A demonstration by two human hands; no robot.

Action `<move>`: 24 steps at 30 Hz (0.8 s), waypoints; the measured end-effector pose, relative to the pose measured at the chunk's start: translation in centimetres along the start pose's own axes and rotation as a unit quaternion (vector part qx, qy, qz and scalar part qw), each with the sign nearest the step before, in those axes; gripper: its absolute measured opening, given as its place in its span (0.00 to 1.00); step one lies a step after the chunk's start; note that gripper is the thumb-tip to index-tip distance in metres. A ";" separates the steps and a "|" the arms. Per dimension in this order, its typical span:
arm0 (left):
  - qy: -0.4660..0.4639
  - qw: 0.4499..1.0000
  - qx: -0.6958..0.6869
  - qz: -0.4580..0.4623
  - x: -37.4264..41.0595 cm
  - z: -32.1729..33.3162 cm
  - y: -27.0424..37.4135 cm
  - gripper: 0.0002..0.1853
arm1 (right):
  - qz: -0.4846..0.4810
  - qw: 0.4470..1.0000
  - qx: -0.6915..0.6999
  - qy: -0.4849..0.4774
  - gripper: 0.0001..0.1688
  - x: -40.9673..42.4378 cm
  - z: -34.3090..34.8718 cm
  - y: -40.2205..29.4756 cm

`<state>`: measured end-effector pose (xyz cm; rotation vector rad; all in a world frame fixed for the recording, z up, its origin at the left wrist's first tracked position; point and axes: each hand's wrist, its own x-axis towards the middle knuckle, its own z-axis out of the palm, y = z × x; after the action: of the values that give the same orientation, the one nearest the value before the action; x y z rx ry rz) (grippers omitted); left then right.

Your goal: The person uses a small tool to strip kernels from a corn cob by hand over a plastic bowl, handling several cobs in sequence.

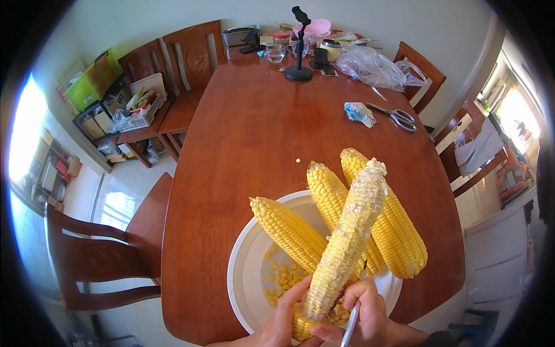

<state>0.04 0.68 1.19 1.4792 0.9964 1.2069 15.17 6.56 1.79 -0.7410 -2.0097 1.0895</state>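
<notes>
A corn cob (351, 234), stripped of kernels along most of its length, points up and away from me. Yellow kernels still cover its near end. My left hand (279, 321) grips that near end from the left. In my right hand (366, 310) is a slim metal-handled tool (353, 319), its working end partly hidden by the fingers and cob; the right thumb presses at the cob's base. Beneath both hands lies a white basin (243, 269) with loose corn kernels (284, 277). Two full ears, the left ear (290, 230) and the middle ear (327, 195), rest across it. Another ear (396, 234) leans over its right side.
On the wooden table (260, 121) are scissors (401, 119), a crumpled blue-and-white cloth (360, 114) and one stray kernel (298, 160). A black phone stand (298, 71), glass mugs (275, 54) and plastic bags (368, 65) stand farther back. Chairs (104, 260) surround the table.
</notes>
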 end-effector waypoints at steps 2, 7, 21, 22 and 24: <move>0.000 1.000 0.002 -0.001 0.0 0.0 0.0 0.39 | 0.009 1.000 -0.012 0.024 0.22 -0.4 0.6 0.6; -0.006 1.000 0.016 -0.013 -0.1 0.0 0.0 0.39 | 0.049 0.999 -0.014 0.001 0.24 -0.7 0.3 0.4; -0.008 0.993 -0.105 -0.062 -0.4 0.0 0.0 0.38 | 0.001 1.000 0.014 0.001 0.22 -0.3 -0.4 0.7; 0.001 0.982 -0.173 -0.078 -0.4 -0.1 0.1 0.38 | -0.015 0.996 0.067 0.050 0.22 -0.3 -0.2 1.0; 0.041 0.959 -0.259 -0.110 -0.7 0.6 -0.3 0.32 | -0.045 0.974 0.168 0.147 0.24 -0.2 0.3 1.1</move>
<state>0.49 -0.01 0.67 0.8900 0.7930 1.2532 15.15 6.83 0.62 -0.5883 -1.5457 1.1534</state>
